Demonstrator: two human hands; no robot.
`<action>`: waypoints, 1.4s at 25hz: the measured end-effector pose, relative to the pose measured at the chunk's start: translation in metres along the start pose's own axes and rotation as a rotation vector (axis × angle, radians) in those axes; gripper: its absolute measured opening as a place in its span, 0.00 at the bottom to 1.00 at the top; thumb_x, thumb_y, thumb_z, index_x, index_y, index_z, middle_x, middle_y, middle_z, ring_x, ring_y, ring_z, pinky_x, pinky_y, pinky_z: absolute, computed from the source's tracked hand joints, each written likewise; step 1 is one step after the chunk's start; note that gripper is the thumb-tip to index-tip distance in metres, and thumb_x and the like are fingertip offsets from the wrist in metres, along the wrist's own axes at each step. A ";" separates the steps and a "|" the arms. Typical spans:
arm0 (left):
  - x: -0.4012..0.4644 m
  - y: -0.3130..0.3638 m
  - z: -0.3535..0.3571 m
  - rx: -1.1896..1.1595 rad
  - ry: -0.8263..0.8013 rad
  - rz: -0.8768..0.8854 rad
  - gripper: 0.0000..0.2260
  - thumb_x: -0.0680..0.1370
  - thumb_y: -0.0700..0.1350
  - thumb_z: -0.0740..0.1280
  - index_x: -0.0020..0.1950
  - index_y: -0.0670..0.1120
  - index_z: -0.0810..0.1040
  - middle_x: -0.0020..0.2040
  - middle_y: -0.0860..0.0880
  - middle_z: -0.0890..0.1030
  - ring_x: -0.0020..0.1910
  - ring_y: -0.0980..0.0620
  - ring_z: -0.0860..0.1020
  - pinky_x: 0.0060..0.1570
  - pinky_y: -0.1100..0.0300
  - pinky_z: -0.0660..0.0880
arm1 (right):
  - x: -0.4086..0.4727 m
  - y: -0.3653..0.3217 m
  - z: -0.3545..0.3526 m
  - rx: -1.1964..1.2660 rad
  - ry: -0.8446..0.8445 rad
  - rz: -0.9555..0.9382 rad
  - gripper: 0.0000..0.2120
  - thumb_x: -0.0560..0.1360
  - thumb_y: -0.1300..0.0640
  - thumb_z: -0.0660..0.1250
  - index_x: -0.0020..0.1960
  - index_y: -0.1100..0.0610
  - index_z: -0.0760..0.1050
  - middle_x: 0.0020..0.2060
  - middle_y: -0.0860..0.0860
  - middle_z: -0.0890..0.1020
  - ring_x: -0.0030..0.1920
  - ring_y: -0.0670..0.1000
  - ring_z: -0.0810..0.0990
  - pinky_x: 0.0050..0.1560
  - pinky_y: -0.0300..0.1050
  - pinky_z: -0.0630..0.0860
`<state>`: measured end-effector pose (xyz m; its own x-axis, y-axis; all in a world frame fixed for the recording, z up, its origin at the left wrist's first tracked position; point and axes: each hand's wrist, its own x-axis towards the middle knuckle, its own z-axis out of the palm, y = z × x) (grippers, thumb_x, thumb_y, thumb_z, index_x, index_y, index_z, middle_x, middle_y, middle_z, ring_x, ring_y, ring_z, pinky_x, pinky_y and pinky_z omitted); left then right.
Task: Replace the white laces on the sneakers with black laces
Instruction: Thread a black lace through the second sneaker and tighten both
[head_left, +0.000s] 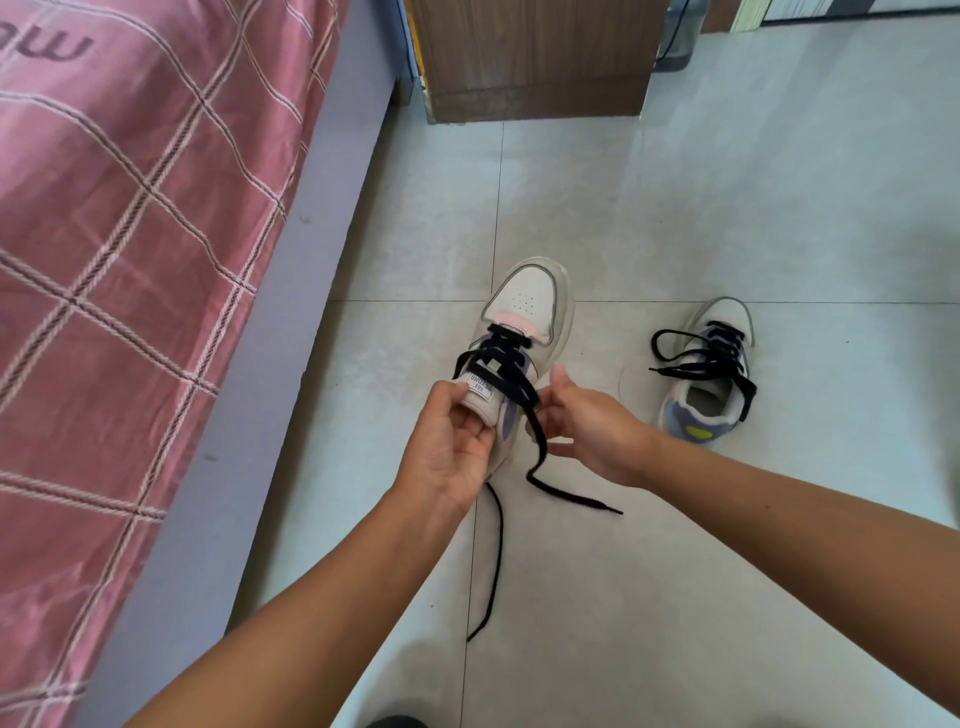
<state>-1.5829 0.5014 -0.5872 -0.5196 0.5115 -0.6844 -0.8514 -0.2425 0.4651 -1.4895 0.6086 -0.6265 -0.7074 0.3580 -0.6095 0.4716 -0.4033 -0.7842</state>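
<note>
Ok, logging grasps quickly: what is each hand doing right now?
Left hand: holds the tongue of the held sneaker.
Right hand: pinches the black lace beside that sneaker.

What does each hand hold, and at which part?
Left hand grips the sneaker by its tongue; right hand pinches the black lace beside the top eyelets.

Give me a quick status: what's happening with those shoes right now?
Left hand grips held sneaker at tongue. Right hand pinches its black lace, ends dangling. Second sneaker on floor, black-laced, untied. Nothing in the way.
</note>
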 end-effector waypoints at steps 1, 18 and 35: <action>-0.001 0.000 0.001 -0.005 0.006 -0.006 0.07 0.77 0.36 0.58 0.43 0.40 0.74 0.34 0.45 0.83 0.36 0.51 0.83 0.42 0.59 0.80 | -0.002 -0.001 -0.003 0.044 -0.047 0.010 0.27 0.80 0.39 0.48 0.48 0.58 0.76 0.32 0.51 0.75 0.36 0.48 0.75 0.55 0.48 0.72; -0.007 0.009 0.002 -0.020 0.022 0.029 0.05 0.76 0.36 0.60 0.47 0.39 0.75 0.38 0.43 0.83 0.42 0.48 0.81 0.57 0.54 0.74 | -0.041 0.033 -0.153 -0.907 -0.284 0.281 0.12 0.76 0.56 0.66 0.35 0.55 0.77 0.31 0.50 0.83 0.37 0.47 0.80 0.50 0.37 0.73; -0.003 -0.037 -0.017 1.105 0.026 -0.306 0.15 0.82 0.45 0.52 0.43 0.38 0.73 0.37 0.40 0.81 0.32 0.46 0.79 0.33 0.55 0.77 | 0.005 0.047 -0.068 -0.904 -0.042 -0.018 0.15 0.79 0.48 0.61 0.59 0.57 0.75 0.55 0.49 0.78 0.56 0.48 0.74 0.56 0.41 0.69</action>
<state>-1.5511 0.4944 -0.6115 -0.3141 0.4045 -0.8589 -0.4207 0.7517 0.5079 -1.4348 0.6485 -0.6744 -0.7291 0.3196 -0.6052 0.6813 0.4237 -0.5970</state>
